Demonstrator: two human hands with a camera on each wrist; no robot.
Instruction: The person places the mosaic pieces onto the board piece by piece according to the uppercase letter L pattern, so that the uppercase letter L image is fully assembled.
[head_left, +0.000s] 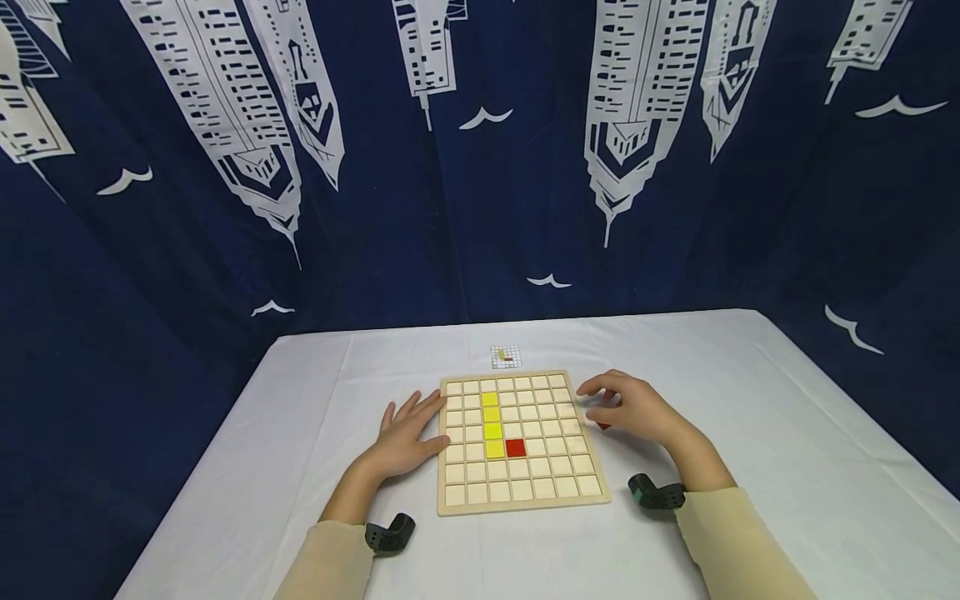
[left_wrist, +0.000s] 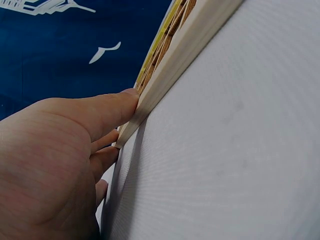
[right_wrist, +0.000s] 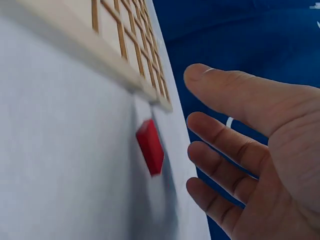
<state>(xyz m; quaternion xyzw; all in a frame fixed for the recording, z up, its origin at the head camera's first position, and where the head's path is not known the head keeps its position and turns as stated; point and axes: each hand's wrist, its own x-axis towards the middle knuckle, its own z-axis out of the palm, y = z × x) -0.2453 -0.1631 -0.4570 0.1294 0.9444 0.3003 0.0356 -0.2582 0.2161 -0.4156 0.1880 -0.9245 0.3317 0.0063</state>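
Note:
A wooden grid board (head_left: 525, 507) lies on the white cloth, with a column of yellow tiles (head_left: 492, 431) and one red tile (head_left: 515, 448) in its squares. My left hand (head_left: 405, 442) rests at the board's left side, fingers extended; in the left wrist view its thumb and fingertips touch the wooden edge (left_wrist: 165, 75). Right of the board, my right hand (head_left: 633, 408) hovers with fingers spread apart. A loose red tile (right_wrist: 151, 147) is beside the board below that hand, apart from its fingers in the right wrist view; in the head view the hand partly hides it.
A small printed card (head_left: 506, 357) with a coloured grid pattern lies just behind the board. A dark blue curtain (head_left: 465, 250) with white building prints hangs behind the table (head_left: 360, 367). Each wrist wears a black device (head_left: 390, 534).

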